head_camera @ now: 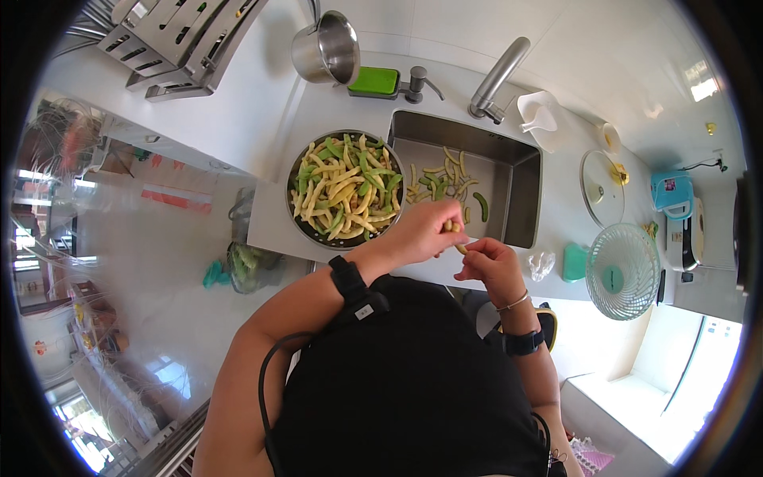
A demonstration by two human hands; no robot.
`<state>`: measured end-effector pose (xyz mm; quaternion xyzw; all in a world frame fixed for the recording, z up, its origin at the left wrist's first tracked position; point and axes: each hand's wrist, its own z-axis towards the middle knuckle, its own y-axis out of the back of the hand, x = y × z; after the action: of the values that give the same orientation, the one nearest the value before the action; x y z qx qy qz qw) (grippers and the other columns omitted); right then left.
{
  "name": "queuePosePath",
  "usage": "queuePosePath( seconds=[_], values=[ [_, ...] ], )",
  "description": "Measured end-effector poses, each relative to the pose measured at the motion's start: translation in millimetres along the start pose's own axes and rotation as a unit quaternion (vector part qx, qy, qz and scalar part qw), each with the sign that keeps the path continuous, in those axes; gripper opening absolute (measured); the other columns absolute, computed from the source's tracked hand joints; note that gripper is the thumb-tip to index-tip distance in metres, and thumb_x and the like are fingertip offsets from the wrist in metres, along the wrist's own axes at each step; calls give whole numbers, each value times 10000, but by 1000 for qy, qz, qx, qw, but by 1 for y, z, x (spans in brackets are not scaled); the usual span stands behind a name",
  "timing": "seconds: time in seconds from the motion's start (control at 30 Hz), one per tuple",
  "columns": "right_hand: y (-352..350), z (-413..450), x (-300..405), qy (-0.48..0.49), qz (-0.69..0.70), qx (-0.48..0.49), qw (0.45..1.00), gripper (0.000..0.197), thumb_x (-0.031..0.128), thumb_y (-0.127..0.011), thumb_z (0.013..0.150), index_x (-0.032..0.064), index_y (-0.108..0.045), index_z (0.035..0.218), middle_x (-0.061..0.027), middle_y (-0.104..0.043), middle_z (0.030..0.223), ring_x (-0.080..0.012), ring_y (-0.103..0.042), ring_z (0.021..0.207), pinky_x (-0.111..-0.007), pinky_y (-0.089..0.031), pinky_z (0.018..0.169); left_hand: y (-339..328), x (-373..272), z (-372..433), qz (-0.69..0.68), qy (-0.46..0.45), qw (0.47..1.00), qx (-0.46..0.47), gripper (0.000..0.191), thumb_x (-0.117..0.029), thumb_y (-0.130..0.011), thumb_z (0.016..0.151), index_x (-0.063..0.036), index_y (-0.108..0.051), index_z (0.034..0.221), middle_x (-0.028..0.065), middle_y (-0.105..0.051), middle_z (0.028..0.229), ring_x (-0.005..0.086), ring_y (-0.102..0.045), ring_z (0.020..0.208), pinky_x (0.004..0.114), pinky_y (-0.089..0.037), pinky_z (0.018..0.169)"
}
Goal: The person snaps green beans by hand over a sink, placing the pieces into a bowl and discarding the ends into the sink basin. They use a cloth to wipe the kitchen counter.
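Observation:
My left hand is closed around a few pale bean pods at the sink's front edge. Close on its right, my right hand pinches the end of a pod that sticks out from the left hand. A round dark pan or colander heaped with yellow and green bean pods stands to the left of the steel sink. More pods lie scattered on the sink's bottom, one curved green pod apart from the others.
Behind the sink are a faucet, a soap dispenser, a green sponge and a steel pot. To the right are a glass lid, a pale green plastic basket and crumpled clear plastic. A steel rack stands at upper left.

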<state>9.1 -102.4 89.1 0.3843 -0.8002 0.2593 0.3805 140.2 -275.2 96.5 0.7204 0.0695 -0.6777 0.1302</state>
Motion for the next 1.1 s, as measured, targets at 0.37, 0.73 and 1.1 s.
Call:
queuePosePath(
  seconds=[0.37, 0.73, 1.1],
  values=[
    [107, -31, -65, 5, 213, -221, 952, 101, 122, -610, 936, 25, -636, 926, -47, -576, 746, -164, -544, 619, -355, -497, 608, 0, 26, 19, -60, -37, 993, 92, 171, -34, -732, 879, -5, -591, 970, 113, -649, 1024, 169, -680, 748, 279, -555, 638],
    [224, -128, -265, -148, -84, -499, 850, 342, 152, -628, 863, -2, -644, 1167, -55, -617, 787, -143, -584, 596, -310, -556, 457, 71, 69, -13, 211, 132, 960, -126, 231, -197, -691, 903, -41, -669, 1072, 88, -715, 897, 211, -679, 696, 324, -528, 628],
    [178, -75, -167, 12, -87, -474, 876, 224, 92, -563, 947, -33, -669, 1100, -93, -684, 895, -156, -675, 702, -258, -568, 565, 93, 110, -38, 411, 112, 862, -276, 247, -252, -762, 851, -44, -662, 941, 74, -630, 879, 254, -647, 760, 389, -514, 665]
  ],
)
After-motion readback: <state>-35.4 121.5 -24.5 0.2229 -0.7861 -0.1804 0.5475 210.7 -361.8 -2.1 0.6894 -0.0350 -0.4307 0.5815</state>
